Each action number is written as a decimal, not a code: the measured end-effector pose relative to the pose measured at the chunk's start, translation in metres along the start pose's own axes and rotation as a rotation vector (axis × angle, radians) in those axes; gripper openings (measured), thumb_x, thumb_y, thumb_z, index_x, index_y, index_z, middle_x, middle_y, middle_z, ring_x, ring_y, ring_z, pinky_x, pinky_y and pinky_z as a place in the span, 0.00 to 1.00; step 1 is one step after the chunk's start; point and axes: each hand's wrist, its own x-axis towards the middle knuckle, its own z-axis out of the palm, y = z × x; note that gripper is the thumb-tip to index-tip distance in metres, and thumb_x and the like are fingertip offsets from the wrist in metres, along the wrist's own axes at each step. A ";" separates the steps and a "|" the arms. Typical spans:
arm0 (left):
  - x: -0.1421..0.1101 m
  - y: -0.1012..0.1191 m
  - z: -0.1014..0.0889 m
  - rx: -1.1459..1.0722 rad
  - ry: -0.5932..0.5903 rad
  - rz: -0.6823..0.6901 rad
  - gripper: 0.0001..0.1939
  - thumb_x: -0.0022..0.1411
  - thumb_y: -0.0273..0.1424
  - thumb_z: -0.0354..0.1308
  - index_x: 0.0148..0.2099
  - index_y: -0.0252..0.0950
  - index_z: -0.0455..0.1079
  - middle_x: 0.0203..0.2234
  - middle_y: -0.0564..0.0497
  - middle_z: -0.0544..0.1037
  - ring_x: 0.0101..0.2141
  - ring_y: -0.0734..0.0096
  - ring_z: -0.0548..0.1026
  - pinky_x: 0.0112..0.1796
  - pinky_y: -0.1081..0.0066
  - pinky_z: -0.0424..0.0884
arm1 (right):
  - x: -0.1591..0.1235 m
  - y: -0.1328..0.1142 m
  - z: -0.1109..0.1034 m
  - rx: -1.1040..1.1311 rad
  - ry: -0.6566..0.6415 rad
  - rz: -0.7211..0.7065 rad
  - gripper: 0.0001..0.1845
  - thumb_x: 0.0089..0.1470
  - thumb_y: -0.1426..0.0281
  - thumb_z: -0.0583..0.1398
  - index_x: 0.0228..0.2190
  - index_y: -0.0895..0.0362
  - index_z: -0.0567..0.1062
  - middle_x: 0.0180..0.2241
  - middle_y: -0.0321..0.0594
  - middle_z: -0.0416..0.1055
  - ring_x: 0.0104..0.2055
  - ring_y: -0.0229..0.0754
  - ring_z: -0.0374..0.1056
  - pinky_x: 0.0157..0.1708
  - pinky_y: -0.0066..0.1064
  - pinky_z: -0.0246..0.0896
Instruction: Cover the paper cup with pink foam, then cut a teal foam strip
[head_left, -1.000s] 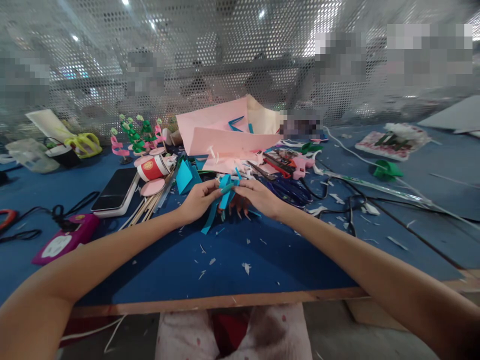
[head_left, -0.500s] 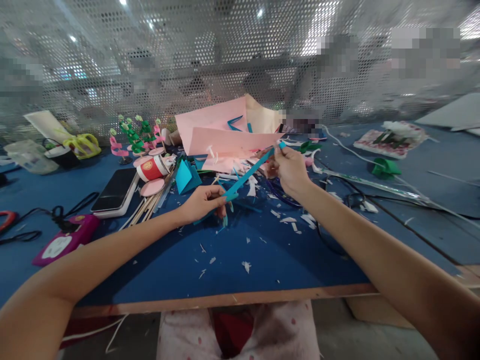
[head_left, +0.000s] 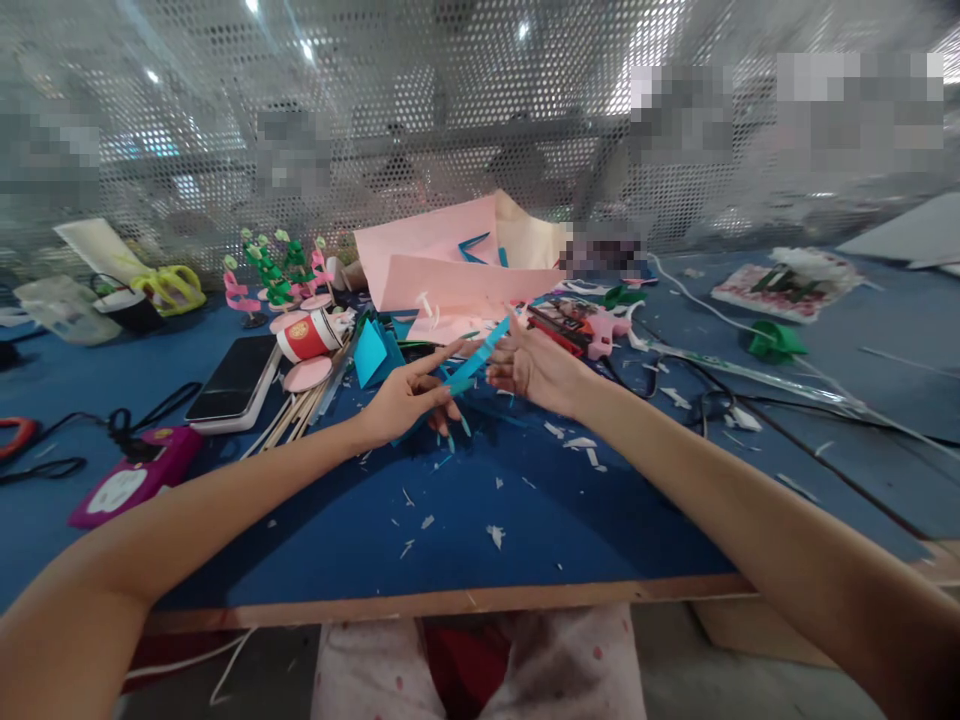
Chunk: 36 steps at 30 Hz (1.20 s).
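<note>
A narrow blue paper strip [head_left: 484,357] slants up from my left hand [head_left: 409,400] in the head view. My left thumb and fingers pinch its lower end, while the index finger stretches out along it. My right hand [head_left: 541,368] is beside the upper part of the strip, thumb raised and apart from the loosely bent fingers. Whether those fingers touch the strip is hard to see. Just behind my left hand stands a folded blue paper piece [head_left: 377,352]. Large pink paper sheets [head_left: 450,285] lie beyond both hands.
Left of my hands lie thin wooden sticks [head_left: 300,415], a red-and-white paper cup [head_left: 309,336], a phone [head_left: 234,380] and a purple case [head_left: 135,478]. Small pink and green craft figures [head_left: 277,270] stand behind. A pink glue gun [head_left: 604,330] and white paper scraps [head_left: 581,445] are on the right.
My right hand has come down and left toward my left hand, its fingers loosening from the strip's upper end. The left hand stays on the strip, its index finger now extended.
</note>
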 end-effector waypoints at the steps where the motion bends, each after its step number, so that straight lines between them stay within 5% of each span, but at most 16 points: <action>1: -0.001 0.000 0.001 -0.001 -0.006 0.003 0.34 0.57 0.27 0.55 0.63 0.38 0.47 0.21 0.55 0.77 0.17 0.76 0.73 0.20 0.77 0.69 | -0.002 0.003 0.004 0.025 -0.047 0.024 0.08 0.51 0.66 0.59 0.26 0.58 0.73 0.22 0.36 0.70 0.22 0.32 0.65 0.26 0.24 0.67; 6: -0.004 0.003 0.004 0.029 0.012 0.038 0.38 0.55 0.27 0.56 0.64 0.41 0.43 0.26 0.52 0.79 0.17 0.76 0.74 0.19 0.77 0.69 | -0.007 0.011 0.011 0.108 -0.007 -0.002 0.04 0.49 0.76 0.59 0.25 0.58 0.74 0.19 0.33 0.68 0.22 0.29 0.65 0.25 0.18 0.65; 10: -0.005 0.001 0.004 0.069 0.001 0.066 0.30 0.57 0.30 0.55 0.61 0.42 0.54 0.31 0.49 0.80 0.19 0.76 0.74 0.21 0.76 0.71 | -0.003 0.008 0.008 0.098 0.153 -0.070 0.06 0.51 0.75 0.58 0.24 0.56 0.71 0.19 0.32 0.66 0.21 0.29 0.63 0.25 0.21 0.66; 14: -0.006 -0.001 0.002 0.060 -0.130 0.072 0.19 0.58 0.32 0.54 0.52 0.35 0.68 0.40 0.44 0.78 0.34 0.69 0.78 0.33 0.73 0.73 | -0.001 0.004 0.005 0.125 0.247 -0.051 0.08 0.54 0.76 0.55 0.25 0.56 0.70 0.18 0.32 0.65 0.20 0.30 0.63 0.23 0.21 0.65; 19: -0.006 -0.001 -0.003 -0.132 -0.311 0.116 0.23 0.56 0.31 0.49 0.54 0.33 0.65 0.51 0.41 0.70 0.49 0.58 0.71 0.50 0.61 0.66 | 0.003 0.004 0.000 0.225 0.288 -0.041 0.07 0.53 0.77 0.55 0.26 0.56 0.70 0.17 0.30 0.61 0.17 0.28 0.58 0.18 0.20 0.60; 25: 0.002 -0.004 -0.004 -0.212 -0.195 0.142 0.28 0.41 0.19 0.47 0.47 0.32 0.71 0.45 0.44 0.75 0.46 0.61 0.73 0.52 0.59 0.64 | 0.008 0.007 -0.008 0.144 0.240 -0.084 0.10 0.56 0.70 0.54 0.24 0.56 0.68 0.18 0.31 0.61 0.17 0.29 0.54 0.19 0.22 0.58; 30: 0.001 -0.004 -0.001 -0.007 -0.134 0.105 0.24 0.47 0.19 0.57 0.49 0.35 0.69 0.47 0.44 0.75 0.48 0.64 0.72 0.51 0.64 0.66 | 0.006 0.009 -0.008 0.057 0.149 -0.177 0.07 0.53 0.66 0.57 0.25 0.55 0.70 0.26 0.34 0.68 0.19 0.29 0.56 0.21 0.23 0.60; 36: -0.005 0.000 0.001 0.165 -0.195 0.066 0.22 0.52 0.27 0.59 0.51 0.38 0.68 0.50 0.47 0.72 0.51 0.65 0.69 0.51 0.65 0.67 | 0.003 0.004 -0.008 -0.055 0.228 -0.225 0.08 0.55 0.65 0.54 0.31 0.53 0.71 0.31 0.36 0.71 0.19 0.30 0.54 0.19 0.25 0.58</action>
